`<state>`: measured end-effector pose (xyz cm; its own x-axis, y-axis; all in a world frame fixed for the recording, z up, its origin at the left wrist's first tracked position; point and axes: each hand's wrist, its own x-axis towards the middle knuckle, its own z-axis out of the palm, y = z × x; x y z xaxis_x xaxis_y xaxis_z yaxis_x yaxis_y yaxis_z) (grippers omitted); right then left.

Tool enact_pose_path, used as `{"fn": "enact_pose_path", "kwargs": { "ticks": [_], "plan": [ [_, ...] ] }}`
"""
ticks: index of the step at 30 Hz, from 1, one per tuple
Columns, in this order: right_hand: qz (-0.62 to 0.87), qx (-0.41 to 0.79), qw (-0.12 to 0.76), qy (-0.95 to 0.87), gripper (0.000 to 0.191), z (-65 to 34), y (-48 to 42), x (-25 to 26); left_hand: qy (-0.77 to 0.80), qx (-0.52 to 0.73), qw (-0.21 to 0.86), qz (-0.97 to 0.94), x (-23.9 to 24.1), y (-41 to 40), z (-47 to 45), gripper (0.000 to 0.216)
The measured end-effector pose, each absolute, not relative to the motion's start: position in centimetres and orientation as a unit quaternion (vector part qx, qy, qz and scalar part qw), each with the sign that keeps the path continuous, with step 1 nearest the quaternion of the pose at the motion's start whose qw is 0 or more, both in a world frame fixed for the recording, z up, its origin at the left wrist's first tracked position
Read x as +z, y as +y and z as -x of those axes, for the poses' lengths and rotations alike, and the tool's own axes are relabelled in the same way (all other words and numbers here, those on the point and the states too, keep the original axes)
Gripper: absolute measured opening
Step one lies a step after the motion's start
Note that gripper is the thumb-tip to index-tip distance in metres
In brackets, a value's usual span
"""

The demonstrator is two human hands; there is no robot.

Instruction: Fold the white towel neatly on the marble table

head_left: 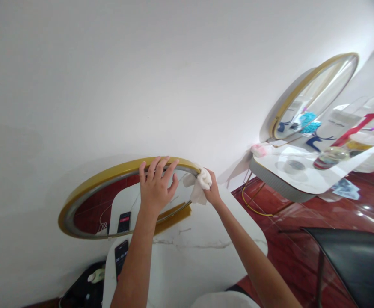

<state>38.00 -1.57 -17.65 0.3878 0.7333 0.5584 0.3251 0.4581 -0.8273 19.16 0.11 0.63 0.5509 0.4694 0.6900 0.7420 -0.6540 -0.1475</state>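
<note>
An oval mirror with a gold frame (87, 183) leans on the white wall above a white marble tabletop (193, 252). My left hand (156, 184) rests on the top of the frame with its fingers spread over the rim. My right hand (212, 193) is closed on a crumpled white cloth (200, 185), which it presses against the frame's right edge. Both forearms reach up from the bottom of the view.
A black phone (121, 253) lies on the tabletop at the left, reflected in the mirror. A second gold-framed mirror (312, 92) and white table (305, 177) with a glass jar (330, 157) stand to the right. A black chair (354, 259) sits on the red tiled floor.
</note>
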Motion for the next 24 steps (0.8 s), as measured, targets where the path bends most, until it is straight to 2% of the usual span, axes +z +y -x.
{"fn": "enact_pose_path", "kwargs": {
  "ticks": [5,14,21,24],
  "plan": [
    [0.519,0.18,0.687,-0.475,0.051,-37.7,-1.8,-21.8,-0.351,-0.312,0.215,0.856,0.8,-0.1,-19.3,0.042],
    [0.561,0.238,0.672,-0.421,0.048,-36.6,-2.4,-26.5,-0.357,-0.322,0.198,0.854,0.7,-0.1,-19.5,0.042],
    [0.604,0.262,0.661,-0.36,0.032,-34.3,-3.4,-29.0,-0.36,-0.326,0.167,0.858,1.5,-1.3,-19.8,0.042],
    [0.619,0.277,0.652,-0.339,0.03,-33.4,-3.9,-29.9,-0.314,-0.329,0.124,0.882,0.1,-2.2,-19.5,0.043]
  ]
}}
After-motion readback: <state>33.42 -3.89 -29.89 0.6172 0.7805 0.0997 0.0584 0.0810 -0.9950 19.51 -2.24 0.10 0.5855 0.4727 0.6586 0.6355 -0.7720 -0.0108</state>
